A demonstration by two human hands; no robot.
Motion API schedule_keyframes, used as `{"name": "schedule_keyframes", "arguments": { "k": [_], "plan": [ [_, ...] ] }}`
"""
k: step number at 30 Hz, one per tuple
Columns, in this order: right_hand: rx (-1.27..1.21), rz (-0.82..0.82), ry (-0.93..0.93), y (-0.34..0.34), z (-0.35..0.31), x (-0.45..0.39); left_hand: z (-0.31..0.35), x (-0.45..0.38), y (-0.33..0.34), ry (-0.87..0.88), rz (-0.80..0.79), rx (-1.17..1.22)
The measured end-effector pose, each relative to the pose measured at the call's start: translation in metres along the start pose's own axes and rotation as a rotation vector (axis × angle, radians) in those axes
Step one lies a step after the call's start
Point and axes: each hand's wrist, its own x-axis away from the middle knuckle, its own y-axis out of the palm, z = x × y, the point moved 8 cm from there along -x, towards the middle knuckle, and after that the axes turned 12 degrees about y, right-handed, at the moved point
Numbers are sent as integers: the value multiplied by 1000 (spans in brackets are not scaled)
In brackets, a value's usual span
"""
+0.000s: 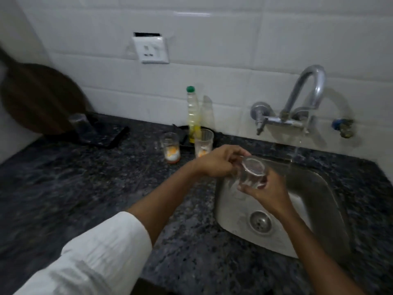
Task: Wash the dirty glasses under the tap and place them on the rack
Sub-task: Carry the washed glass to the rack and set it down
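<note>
A clear glass (252,173) is held upside down over the left edge of the steel sink (314,213). My left hand (219,161) grips its upper part and my right hand (265,189) grips it from below. Water runs from the chrome tap (306,99) into the sink, to the right of the glass. Two dirty glasses with orange and white residue stand on the counter: one (171,150) on the left and one (203,143) just behind my left hand. On the black rack (106,139) at the back left, an upturned glass (81,125) stands.
A bottle of yellow liquid with a green cap (193,116) stands against the tiled wall behind the dirty glasses. A round dark wooden board (38,99) leans in the left corner. A wall socket (152,50) sits above the dark speckled counter (85,188). A small blue valve (342,126) is right of the tap.
</note>
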Motion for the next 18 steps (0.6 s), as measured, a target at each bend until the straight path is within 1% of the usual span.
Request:
{"name": "schedule_keyframes", "arguments": {
  "k": [2, 4, 7, 11, 14, 18],
  "plan": [
    [48, -35, -27, 16, -17, 0, -3, 25, -21, -39, 58, 111],
    [61, -91, -67, 37, -39, 0, -14, 56, -54, -76, 138, 167],
    [45, -196, -119, 81, -75, -6, -38, 110, -114, -134, 306, 139],
    [71, -256, -202, 160, -128, -27, -76, 188, -193, -227, 525, 88],
    [112, -289, -236, 223, -173, -46, -100, 234, -239, -277, 609, 76],
    [134, -305, -279, 318, -237, -85, -141, 278, -313, -310, 729, 117]
  ]
}}
